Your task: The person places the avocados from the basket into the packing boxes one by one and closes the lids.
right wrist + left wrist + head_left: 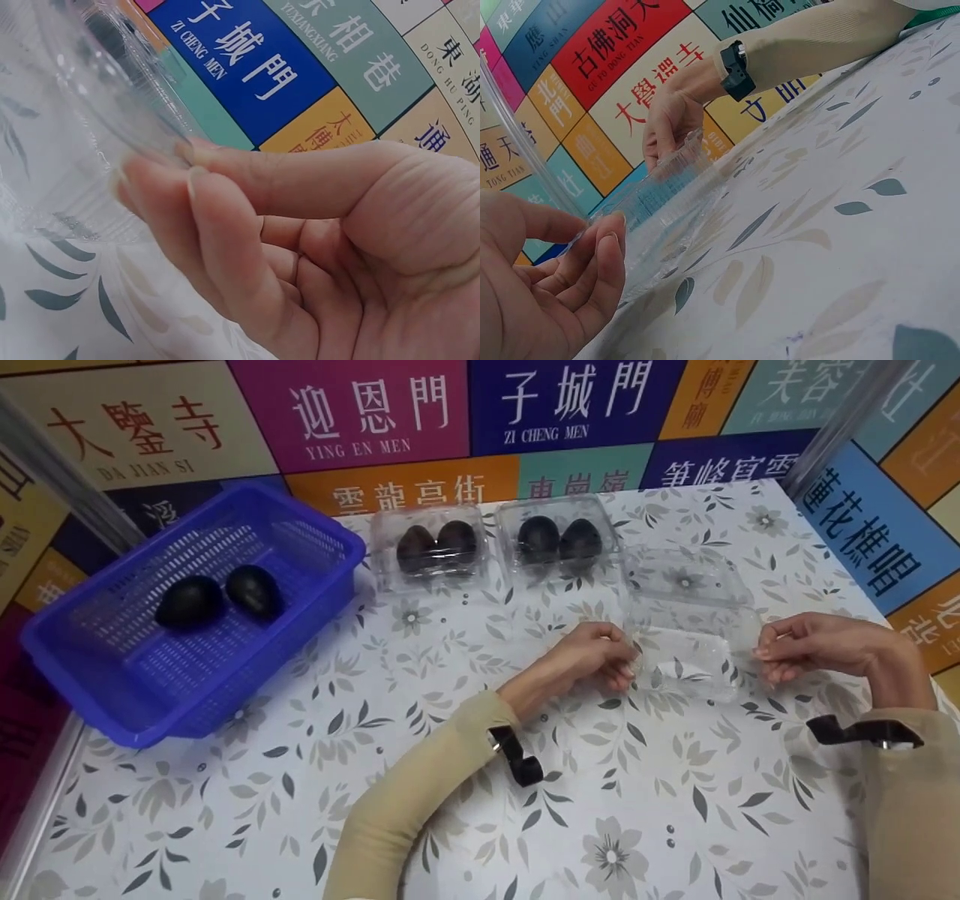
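Note:
Between the two hands is a clear plastic clamshell box (686,660) with its lid (686,574) folded back, nothing inside it. My left hand (596,656) pinches the box's left edge between thumb and fingers. On the opposite side my right hand (814,649) pinches the right edge. The right wrist view shows the thumb and fingers (225,217) on the thin plastic rim (112,97). In the left wrist view the left hand (555,277) holds one end of the box (660,202), with the right hand (675,120) at its far end.
A blue plastic basket (247,675) with two dark egg-shaped items (189,602) stands at the left. At the back, two clear boxes, one (386,577) beside another (611,551), each contain two similar dark items. Printed panels border the floral-covered table (480,825).

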`<state>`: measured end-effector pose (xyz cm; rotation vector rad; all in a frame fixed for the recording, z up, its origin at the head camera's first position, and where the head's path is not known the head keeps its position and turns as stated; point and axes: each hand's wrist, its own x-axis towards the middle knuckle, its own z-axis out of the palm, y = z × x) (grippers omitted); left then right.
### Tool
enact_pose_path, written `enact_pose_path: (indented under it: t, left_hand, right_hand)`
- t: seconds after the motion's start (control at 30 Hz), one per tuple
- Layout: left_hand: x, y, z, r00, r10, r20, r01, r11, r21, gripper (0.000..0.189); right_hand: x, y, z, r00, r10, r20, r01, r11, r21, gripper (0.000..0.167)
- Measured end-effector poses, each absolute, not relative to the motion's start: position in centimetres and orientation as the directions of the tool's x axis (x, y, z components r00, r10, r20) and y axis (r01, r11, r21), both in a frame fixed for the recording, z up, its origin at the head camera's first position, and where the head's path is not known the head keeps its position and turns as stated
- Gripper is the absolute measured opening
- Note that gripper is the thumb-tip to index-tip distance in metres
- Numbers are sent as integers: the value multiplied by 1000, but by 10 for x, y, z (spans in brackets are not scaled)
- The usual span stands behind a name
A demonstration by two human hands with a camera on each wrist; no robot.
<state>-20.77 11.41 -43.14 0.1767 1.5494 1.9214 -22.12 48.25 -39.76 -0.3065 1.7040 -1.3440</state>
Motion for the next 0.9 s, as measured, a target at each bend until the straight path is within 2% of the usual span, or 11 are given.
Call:
enact_pose_path:
  t: [0.43,0.9]
  left_hand:
    - [-189,105,-431,-730,602,-323,-458,-79,886,18]
    - [-169,94,-432,-737,610,-291,-427,-87,900,18]
  right_hand:
    - [-207,475,-398,-534,-701,-472,334,338,-880,27]
    - [-194,466,-399,-537,-708,-458,314,336,-888,23]
